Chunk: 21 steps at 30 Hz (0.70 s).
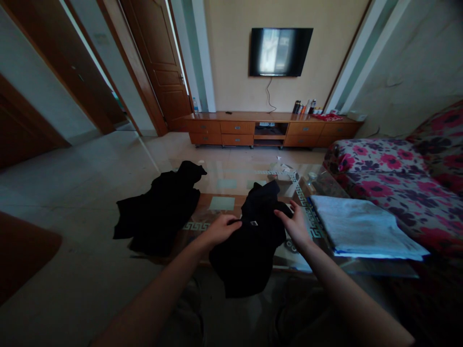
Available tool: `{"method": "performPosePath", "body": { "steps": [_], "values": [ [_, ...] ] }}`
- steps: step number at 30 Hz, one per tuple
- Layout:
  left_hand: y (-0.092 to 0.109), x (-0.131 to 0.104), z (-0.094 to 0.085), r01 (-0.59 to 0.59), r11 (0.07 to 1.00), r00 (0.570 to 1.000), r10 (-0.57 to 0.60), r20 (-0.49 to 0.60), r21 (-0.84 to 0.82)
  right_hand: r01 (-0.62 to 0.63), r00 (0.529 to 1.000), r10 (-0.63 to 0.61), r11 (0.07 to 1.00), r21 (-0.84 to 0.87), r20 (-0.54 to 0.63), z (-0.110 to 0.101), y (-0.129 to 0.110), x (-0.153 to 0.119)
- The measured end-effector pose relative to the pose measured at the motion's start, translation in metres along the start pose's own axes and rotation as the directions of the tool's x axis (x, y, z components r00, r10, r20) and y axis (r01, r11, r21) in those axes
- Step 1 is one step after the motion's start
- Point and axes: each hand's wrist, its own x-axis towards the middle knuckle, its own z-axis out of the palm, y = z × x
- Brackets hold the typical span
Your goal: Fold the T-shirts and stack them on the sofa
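A black garment (244,260) with a small white label hangs partly over the near edge of the glass table (213,180). My left hand (223,228) pinches its upper edge just left of the label. On the other side, my right hand (294,222) is closed on a dark fold of the same cloth. The garment's exact kind cannot be made out in the dim light. Another black garment (159,212) lies spread on the left end of the table, apart from both hands.
A folded light-blue cloth (361,224) rests at the table's right end, beside the flowered sofa (398,183). Behind it stand a small glass (311,178) and crumpled white packaging (284,169). A low wooden cabinet (237,128) runs along the far wall under a television (280,52).
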Motion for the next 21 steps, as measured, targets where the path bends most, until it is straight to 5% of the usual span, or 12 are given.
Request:
{"method": "performPosePath", "body": {
  "steps": [2,4,7,10,12,16,18,21],
  "values": [
    [0.005,-0.001,0.001,0.059,0.977,0.997,-0.067,-0.035,-0.203,0.174,0.976,-0.194,0.969,-0.176,-0.103,-0.001,-0.004,-0.007],
    [0.007,-0.001,0.003,0.07,0.92,0.99,-0.112,-0.088,-0.385,0.327,0.937,-0.344,0.923,-0.205,-0.055,-0.001,-0.013,-0.018],
    [0.009,0.001,0.005,0.034,0.86,0.962,-0.166,-0.215,-0.509,0.405,0.886,-0.367,0.91,-0.086,0.284,0.002,-0.026,-0.038],
    [0.012,0.001,0.007,-0.019,0.873,0.944,-0.145,-0.296,-0.487,0.35,0.704,-0.292,0.936,0.042,0.647,0.01,-0.03,-0.055],
    [0.017,-0.001,0.011,-0.064,0.903,0.956,-0.067,-0.286,-0.426,0.289,0.615,-0.27,0.951,0.107,0.741,0.015,-0.028,-0.062],
    [0.029,-0.011,0.023,-0.243,0.964,0.956,0.218,-0.197,-0.113,0.126,0.698,-0.215,0.976,0.178,0.683,0.019,-0.025,-0.062],
    [0.033,-0.018,0.028,-0.329,0.944,0.944,0.328,-0.03,-0.009,-0.01,0.722,-0.171,0.966,0.257,0.67,0.018,-0.027,-0.059],
    [0.035,-0.026,0.034,-0.322,0.945,0.88,0.32,0.35,-0.056,-0.188,0.771,-0.087,0.915,0.356,0.631,0.017,-0.028,-0.053]
  ]
}}
